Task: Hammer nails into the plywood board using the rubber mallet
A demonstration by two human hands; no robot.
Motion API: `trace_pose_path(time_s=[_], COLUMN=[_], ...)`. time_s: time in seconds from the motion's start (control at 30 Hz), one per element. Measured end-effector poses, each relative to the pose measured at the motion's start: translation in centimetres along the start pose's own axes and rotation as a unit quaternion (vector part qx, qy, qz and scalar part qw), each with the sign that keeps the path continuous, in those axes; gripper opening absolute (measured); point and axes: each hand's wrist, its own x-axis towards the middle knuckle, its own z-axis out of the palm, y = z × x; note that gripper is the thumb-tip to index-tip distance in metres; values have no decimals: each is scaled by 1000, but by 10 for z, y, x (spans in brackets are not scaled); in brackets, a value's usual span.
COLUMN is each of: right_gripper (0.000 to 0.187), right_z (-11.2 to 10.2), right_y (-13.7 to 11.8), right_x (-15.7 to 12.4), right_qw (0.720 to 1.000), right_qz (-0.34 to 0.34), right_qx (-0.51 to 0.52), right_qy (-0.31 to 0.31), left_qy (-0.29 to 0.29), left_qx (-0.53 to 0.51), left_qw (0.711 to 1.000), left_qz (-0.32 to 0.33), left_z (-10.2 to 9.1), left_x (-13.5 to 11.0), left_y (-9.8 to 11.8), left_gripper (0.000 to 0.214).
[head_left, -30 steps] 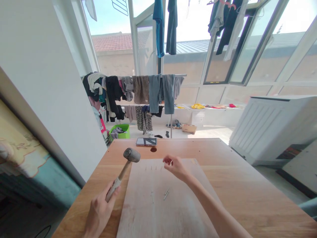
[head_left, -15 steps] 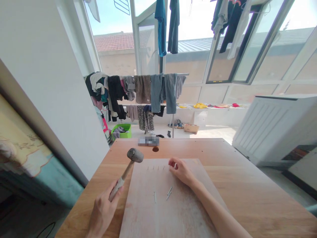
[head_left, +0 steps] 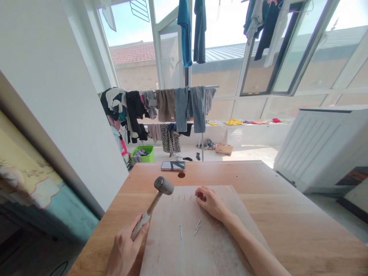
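My left hand point(head_left: 125, 249) grips the wooden handle of a hammer point(head_left: 156, 199) whose grey head hovers over the far left corner of a pale plywood board point(head_left: 207, 245). My right hand point(head_left: 211, 201) rests on the board with fingers curled at the end of a short row of upright nails point(head_left: 181, 197); whether it pinches a nail I cannot tell. Three loose nails point(head_left: 192, 228) lie flat in the middle of the board.
The board lies on a wooden table point(head_left: 287, 214) with a round hole point(head_left: 181, 174). A phone point(head_left: 173, 165) lies at the far edge. Beyond stand a laundry rack point(head_left: 161, 107), a green basket point(head_left: 143, 153), a white wall point(head_left: 57, 96) left, a white cabinet point(head_left: 322, 145) right.
My right hand has come down from above the board to rest at the end of the nail row. The hammer has shifted slightly toward the nails.
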Motion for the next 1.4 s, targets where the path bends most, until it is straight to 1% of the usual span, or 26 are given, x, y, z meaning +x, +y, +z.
trace_pose_path(time_s=[0.1, 0.2, 0.3, 0.37, 0.4, 0.5, 0.6, 0.7, 0.83, 0.97, 1.17, 1.27, 1.33, 1.4], right_gripper=[19, 24, 16, 12, 13, 28, 41, 47, 48, 53, 57, 61, 55, 39], right_z=[0, 0, 0, 0, 1, 1, 1, 0, 0, 3, 3, -5, -15, -28], right_y=[0, 0, 0, 2, 3, 5, 6, 5, 6, 10, 17, 21, 17, 6], right_x=[0, 1, 1, 1, 1, 0, 0, -1, 0, 1, 2, 4, 4, 2], right_qw=[999, 998, 998, 998, 998, 997, 995, 996, 997, 996, 992, 991, 993, 997], right_qz=[26, 35, 41, 52, 58, 63, 51, 46, 35, 52, 50, 58, 62, 51], right_qx=[26, 53, 49, 30, 24, 44, 78, 78, 72, 78, 112, 119, 100, 48], right_qy=[-1, -1, 0, 7, 11, 18, 22, 21, 18, 8, -10, -17, -22, -32], left_qy=[-17, -54, -93, -116, -124, -143, -150, -149, -156, -130, -92, -68, -53, -37], left_qx=[-12, -16, -8, 11, 23, 72, 114, 123, 112, 62, 20, 17, 18, 18], left_qw=[1000, 998, 994, 992, 990, 985, 980, 979, 980, 989, 996, 997, 998, 998], left_qz=[14, 30, 48, 54, 56, 59, 63, 65, 62, 37, 1, -18, -29, -43], left_z=[-1, 1, 8, 15, 18, 24, 24, 22, 22, 21, 9, 3, 0, -2], left_x=[4, 14, 23, 25, 25, 24, 22, 22, 21, 18, 15, 8, 1, -5], left_y=[22, 52, 78, 90, 94, 100, 103, 105, 103, 92, 61, 41, 28, 16], left_gripper=[43, 38, 33, 33, 34, 33, 31, 30, 27, 30, 34, 36, 37, 38])
